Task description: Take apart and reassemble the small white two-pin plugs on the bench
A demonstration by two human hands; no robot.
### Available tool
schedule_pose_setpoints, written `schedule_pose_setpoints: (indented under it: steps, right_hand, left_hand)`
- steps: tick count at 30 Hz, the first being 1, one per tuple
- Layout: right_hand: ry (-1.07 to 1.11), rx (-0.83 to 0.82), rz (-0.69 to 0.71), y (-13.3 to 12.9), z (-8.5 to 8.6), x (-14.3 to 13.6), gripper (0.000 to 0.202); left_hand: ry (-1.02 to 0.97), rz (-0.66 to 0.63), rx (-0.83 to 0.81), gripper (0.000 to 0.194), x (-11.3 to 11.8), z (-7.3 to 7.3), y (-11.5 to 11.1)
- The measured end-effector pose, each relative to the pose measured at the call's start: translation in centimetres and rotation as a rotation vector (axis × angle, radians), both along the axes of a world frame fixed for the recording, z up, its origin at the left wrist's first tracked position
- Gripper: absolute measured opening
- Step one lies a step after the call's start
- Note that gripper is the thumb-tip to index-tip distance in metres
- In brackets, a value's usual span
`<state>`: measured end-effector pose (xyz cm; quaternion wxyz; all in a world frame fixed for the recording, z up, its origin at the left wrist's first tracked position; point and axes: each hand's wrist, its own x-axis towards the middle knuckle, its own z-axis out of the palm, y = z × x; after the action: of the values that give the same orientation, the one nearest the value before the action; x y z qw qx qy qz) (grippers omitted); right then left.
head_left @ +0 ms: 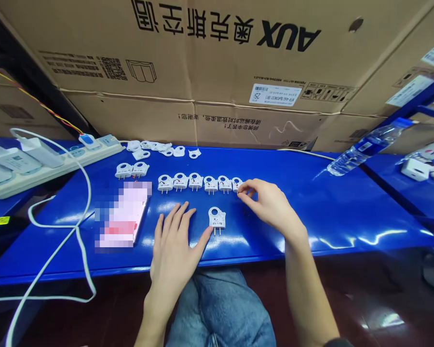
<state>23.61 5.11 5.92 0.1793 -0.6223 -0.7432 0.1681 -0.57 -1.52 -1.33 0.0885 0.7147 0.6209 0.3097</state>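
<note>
Pinching a white ring-topped plug (236, 183) with right grip (269, 205), left grip (172, 250) splayed, two-pinned plug (217, 219) beside its thumb

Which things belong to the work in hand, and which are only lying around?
Likely work:
row of six white two-pin plugs, right hand at its end
single plug by the left hand
pair of plugs further left
white ringed pieces behind

Likely lying around:
phone
power strip
water bottle
AUX cardboard box
</note>
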Motion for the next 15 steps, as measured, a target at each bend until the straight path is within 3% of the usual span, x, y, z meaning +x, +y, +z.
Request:
schedule_pose_setpoints:
  steps: [7,11,15]
  right_hand:
    - [-0.297,0.017,-0.024,2.4,-0.6,-0.7,0.032]
    - [-0.314,0.012,-0.027,2.0,-0.9,-0.7,0.029]
    - [-0.235,-0.013,-0.015,0.7,-1.0,-0.4,0.022]
  left_hand:
    - [-0.023,-0.032,0.048,0.046,-0.2,0.3,-0.2]
    - [-0.094,-0.198,0.161,0.032,-0.3,0.9,-0.7]
    - [-0.047,-0.299,0.169,0.028,0.1,1.4,-0.9]
